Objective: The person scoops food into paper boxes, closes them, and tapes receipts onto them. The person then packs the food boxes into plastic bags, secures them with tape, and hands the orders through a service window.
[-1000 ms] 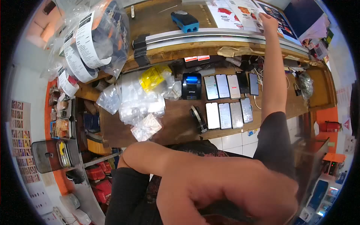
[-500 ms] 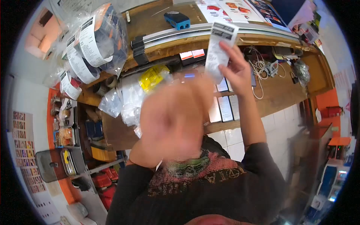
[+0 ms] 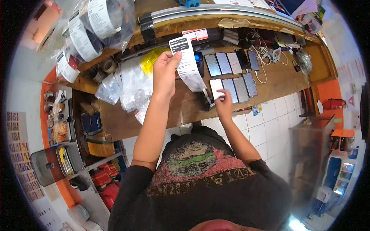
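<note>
A long printed paper receipt (image 3: 187, 63) hangs from my left hand (image 3: 165, 75), pinched near its upper left edge between thumb and fingers. Its lower end curls down beside a dark device (image 3: 207, 101) at the shelf's front edge. My right hand (image 3: 224, 104) has its fingers closed at the lower end of a white phone (image 3: 216, 87). This phone is leftmost in the front row, next to a grey phone (image 3: 241, 90). Behind it lies a second row of phones, among them one with a lit screen (image 3: 223, 63).
White cables (image 3: 264, 65) lie right of the phones. Clear plastic bags (image 3: 133, 86) and a yellow packet (image 3: 152, 61) lie at left. Above is a raised counter edge (image 3: 231, 17); bagged goods with paper labels (image 3: 102, 19) hang over its left end.
The receipt has passed from my right hand to my left, which was blurred in motion earlier. My right hand has come down to the white phone. The view has shifted slightly.
</note>
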Demonstrator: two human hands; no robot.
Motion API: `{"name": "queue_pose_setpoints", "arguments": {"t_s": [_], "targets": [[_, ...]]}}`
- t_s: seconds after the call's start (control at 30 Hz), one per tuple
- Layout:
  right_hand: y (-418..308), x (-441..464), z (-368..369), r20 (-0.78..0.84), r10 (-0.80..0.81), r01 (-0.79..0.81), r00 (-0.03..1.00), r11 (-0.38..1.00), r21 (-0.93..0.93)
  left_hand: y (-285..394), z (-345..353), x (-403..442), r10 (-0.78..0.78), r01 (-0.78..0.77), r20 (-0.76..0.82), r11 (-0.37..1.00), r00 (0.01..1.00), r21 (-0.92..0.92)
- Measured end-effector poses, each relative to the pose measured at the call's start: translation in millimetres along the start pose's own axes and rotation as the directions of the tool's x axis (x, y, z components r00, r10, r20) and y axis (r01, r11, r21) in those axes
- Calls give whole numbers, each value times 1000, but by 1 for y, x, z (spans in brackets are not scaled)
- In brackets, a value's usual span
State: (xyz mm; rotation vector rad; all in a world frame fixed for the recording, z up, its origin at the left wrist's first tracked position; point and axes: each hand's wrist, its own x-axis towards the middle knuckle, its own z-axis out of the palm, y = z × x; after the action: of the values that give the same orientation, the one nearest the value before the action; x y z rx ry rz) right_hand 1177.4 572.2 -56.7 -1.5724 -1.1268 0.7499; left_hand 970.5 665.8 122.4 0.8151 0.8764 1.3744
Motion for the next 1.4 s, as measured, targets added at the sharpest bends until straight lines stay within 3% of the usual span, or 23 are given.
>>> {"name": "queue_pose_setpoints", "arguments": {"t_s": [0.07, 0.1, 0.17, 0.2, 0.43, 0.47, 0.5, 0.53, 0.57, 0.6, 0.63, 0.7, 0.73, 0.77, 0.83, 0.97, 1.03, 1.07, 1.2, 1.27, 1.3, 1.37, 1.4], "targets": [[73, -23, 1, -41, 11, -21, 999, 966, -259, -5, -13, -3, -46, 47, -21, 998, 999, 36], [89, -29, 6, -33, 12, -20, 999, 965, -261, -9, -18, -1, -47, 48, -29, 998, 998, 34], [110, -46, 9, 124, 55, -47, 991, 996, -71, -18, -27, -1, -79, 80, -23, 997, 997, 7], [109, -46, 11, 115, 17, 0, 993, 990, -144, -21, -30, -1, -88, 89, -29, 996, 996, 7], [129, -38, 30, 152, -6, 27, 988, 990, -136, -38, -41, -2, -245, 247, -35, 967, 969, 68], [138, -34, 31, 148, -28, 73, 989, 949, -305, -43, -43, -3, -244, 243, -3, 961, 970, 134], [135, -28, 30, 145, -19, 63, 989, 950, -307, -49, -46, -8, -254, 252, -2, 958, 967, 136], [125, -21, 27, 212, 245, -234, 946, 969, -77, -58, -50, -16, -280, 208, 151, 906, 948, 369], [112, -16, 24, 329, 463, -526, 823, 840, 132, -70, -56, -23, -338, 119, 294, 812, 894, 572], [99, -11, 23, 284, 556, -603, 781, 790, 112, -97, -71, -28, -456, 79, 386, 722, 802, 688], [81, -5, 16, 403, 540, -633, 739, 761, 141, -121, -81, -38, -483, -51, 448, 635, 752, 771], [78, 5, 17, 391, 615, -701, 685, 702, 126, -168, -94, -58, -589, -144, 450, 492, 672, 859], [77, 9, 18, 416, 636, -711, 650, 702, 38, -196, -106, -70, -462, -327, 556, 486, 691, 810], [62, 9, 18, 422, 651, -724, 631, 690, 18, -226, -116, -78, -407, -356, 584, 509, 703, 784], [76, 17, 21, 477, 627, -691, 617, 721, -53, -252, -112, -88, -567, -3, 436, 607, 699, 795], [77, 10, 24, 447, 575, -672, 686, 736, 84, -295, -106, -85, -596, 149, 299, 586, 745, 797], [63, 6, 21, 359, 396, -491, 845, 841, 227, -298, -100, -82, -551, 296, 239, 708, 800, 641], [48, -1, 8, 281, 408, -435, 868, 900, 37, -297, -99, -81, -612, 386, 227, 700, 758, 601], [55, -53, -30, 346, 452, -463, 822, 885, -57, -300, -99, -79, -645, 488, 201, 714, 737, 502], [74, -86, -42, 284, 338, -170, 897, 858, -485, -297, -99, -78, -686, 556, 209, 701, 697, 447], [79, -95, -43, 282, 350, -180, 893, 853, -489, -294, -98, -79, -723, 618, 219, 680, 655, 395], [92, -107, -42, 273, 434, -343, 859, 882, -322, -288, -94, -79, -744, 633, 239, 660, 624, 403], [95, -106, -40, 290, 427, -326, 857, 883, -336, -285, -92, -80, -738, 629, 246, 668, 629, 397]]}}
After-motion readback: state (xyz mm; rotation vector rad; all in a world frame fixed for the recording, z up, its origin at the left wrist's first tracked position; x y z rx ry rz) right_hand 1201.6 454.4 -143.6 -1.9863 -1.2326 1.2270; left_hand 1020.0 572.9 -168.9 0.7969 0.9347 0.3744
